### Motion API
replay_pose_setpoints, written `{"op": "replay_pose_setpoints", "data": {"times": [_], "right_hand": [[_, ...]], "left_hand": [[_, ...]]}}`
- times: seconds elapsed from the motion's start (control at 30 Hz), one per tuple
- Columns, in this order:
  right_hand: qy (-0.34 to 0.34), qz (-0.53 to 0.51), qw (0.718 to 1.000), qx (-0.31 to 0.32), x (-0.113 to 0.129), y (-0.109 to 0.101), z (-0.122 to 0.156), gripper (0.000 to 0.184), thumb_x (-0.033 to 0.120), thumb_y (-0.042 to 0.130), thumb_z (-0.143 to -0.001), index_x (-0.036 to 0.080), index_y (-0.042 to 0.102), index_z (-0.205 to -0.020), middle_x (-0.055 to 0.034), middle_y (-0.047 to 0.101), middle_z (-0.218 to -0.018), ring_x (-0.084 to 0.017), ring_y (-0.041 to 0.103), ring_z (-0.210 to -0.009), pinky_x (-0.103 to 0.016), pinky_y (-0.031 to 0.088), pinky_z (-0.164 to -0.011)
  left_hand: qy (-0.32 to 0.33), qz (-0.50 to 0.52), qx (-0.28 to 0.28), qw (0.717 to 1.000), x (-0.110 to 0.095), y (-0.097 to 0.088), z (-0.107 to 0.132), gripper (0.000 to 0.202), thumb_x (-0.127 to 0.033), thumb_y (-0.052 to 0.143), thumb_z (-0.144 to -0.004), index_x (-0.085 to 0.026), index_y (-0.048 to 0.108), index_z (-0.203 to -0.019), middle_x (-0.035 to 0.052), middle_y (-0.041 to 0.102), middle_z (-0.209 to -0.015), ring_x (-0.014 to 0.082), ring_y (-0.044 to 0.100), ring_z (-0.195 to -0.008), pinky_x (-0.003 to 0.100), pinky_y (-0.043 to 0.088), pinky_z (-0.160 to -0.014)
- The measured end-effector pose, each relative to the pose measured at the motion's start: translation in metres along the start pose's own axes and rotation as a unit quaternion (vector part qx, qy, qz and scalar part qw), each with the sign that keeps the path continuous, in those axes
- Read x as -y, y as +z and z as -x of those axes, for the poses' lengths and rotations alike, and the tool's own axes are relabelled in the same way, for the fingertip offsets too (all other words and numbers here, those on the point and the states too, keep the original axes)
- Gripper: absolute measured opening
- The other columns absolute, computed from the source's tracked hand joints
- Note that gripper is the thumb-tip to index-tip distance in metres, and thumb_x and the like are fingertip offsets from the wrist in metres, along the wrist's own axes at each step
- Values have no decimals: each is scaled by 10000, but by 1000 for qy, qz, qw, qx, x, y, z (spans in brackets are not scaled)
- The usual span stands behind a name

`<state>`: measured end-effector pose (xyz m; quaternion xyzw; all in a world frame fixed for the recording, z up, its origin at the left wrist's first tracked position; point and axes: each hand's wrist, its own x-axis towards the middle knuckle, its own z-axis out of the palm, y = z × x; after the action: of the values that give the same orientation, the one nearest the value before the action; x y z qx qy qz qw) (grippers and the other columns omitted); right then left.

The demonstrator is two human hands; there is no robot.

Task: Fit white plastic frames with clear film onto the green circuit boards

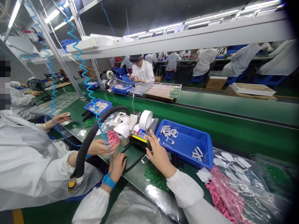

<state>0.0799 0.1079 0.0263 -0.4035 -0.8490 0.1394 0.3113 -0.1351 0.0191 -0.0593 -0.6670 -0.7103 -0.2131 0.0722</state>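
My right hand (158,155) rests against the front of a tape dispenser (140,137) that has coloured buttons and a white tape roll (145,119) on top. Its fingers curl at the machine's edge; what they pinch is hidden. My left hand (118,165), with a blue wrist strap (108,181), lies curled on the green bench edge (136,174) with nothing seen in it. A small white-framed part (144,159) lies between my hands. A green circuit board (156,179) sits under my right wrist.
A blue tray (187,143) of small white parts stands right of the dispenser. Clear bags of pink strips (221,193) lie at the right. A co-worker's hand (102,147) and black hose (93,133) are at my left. Another blue tray (98,106) and conveyor (221,115) lie beyond.
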Motion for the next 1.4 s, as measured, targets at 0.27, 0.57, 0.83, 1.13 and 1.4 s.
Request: {"op": "replay_pose_setpoints", "data": {"times": [0.27, 0.57, 0.83, 1.13, 1.4], "right_hand": [[-12, -30, 999, -12, -3, 0, -4, 494, 151, 457, -836, 188, 389, -1323, -133, 331, -1477, -257, 441, -1282, -423, 509, -915], [-16, -32, 999, -13, -6, 2, -3, 558, 133, 454, -834, 186, 329, -1375, -138, 318, -1483, -243, 379, -1327, -438, 450, -995], [-25, -30, 999, -15, -5, 2, -3, 630, 118, 446, -823, 206, 264, -1419, -128, 315, -1486, -232, 349, -1346, -441, 427, -1018], [-17, -28, 999, -13, -4, 3, -2, 594, 130, 443, -832, 191, 288, -1402, -127, 293, -1496, -235, 348, -1345, -426, 451, -997], [-13, -25, 1000, -9, -2, 2, -2, 580, 130, 438, -832, 185, 298, -1393, -127, 282, -1500, -245, 359, -1338, -437, 451, -994]], "left_hand": [[4, 0, -22, 1000, 6, 9, 4, 355, -212, 518, -797, -202, 606, -1141, 131, 665, -1116, 326, 573, -1073, 496, 418, -918], [10, 45, -42, 998, -21, -3, 15, 243, -201, 484, -834, -208, 634, -1026, 109, 655, -1046, 286, 571, -1046, 499, 392, -947], [47, 119, -58, 990, -47, -12, 26, 232, -156, 443, -847, -216, 638, -958, 87, 640, -985, 246, 571, -997, 514, 395, -944], [124, 210, -42, 969, -85, -13, 48, 243, -103, 434, -822, -217, 626, -919, 50, 662, -904, 201, 570, -909, 491, 405, -944], [125, 247, -38, 960, -92, -9, 53, 270, -87, 419, -814, -223, 626, -922, 53, 657, -893, 201, 560, -895, 491, 417, -926]]}}
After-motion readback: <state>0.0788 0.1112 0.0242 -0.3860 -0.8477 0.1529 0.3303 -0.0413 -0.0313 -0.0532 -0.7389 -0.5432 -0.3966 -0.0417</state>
